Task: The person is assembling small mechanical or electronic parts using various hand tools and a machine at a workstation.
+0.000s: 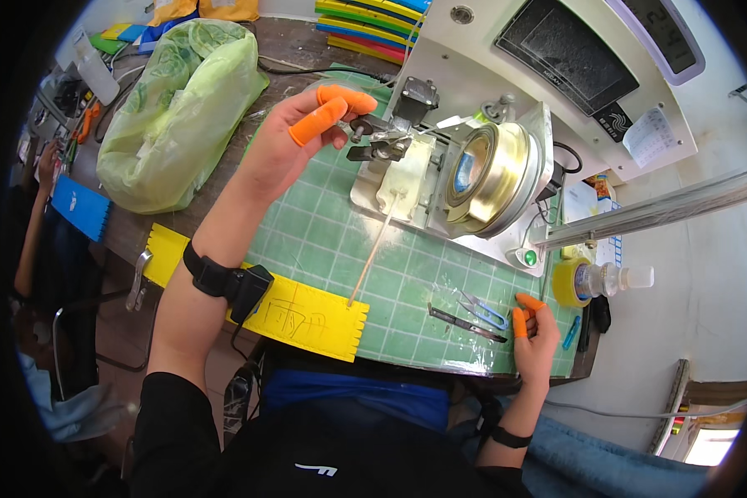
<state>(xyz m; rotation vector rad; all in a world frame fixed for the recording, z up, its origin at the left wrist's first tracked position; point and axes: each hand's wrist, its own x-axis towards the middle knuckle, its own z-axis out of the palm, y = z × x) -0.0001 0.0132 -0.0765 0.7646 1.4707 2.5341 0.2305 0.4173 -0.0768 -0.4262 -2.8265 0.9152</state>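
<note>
My left hand (286, 141), with orange finger cots on thumb and forefinger, is raised beside the black metal clamp (383, 143) of a bench machine. Those two fingertips press together; whatever lies between them is too small to make out. My right hand (536, 342) rests at the right of the green cutting mat (315, 220), its cot-covered thumb and finger apart and nothing in them. Just left of it lie blue-handled snips (483, 310) and dark tweezers (465, 322). A thin pale strand (372, 255) runs from the machine's white block (405, 178) to a notched yellow board (307, 319).
A gold spool (485, 178) is mounted on the machine, near a green button (529, 257). Yellow tape (566, 282) stands at the right. A pale green plastic bag (178, 116) fills the back left. Another person's arm (37, 216) is beside a blue board (80, 205).
</note>
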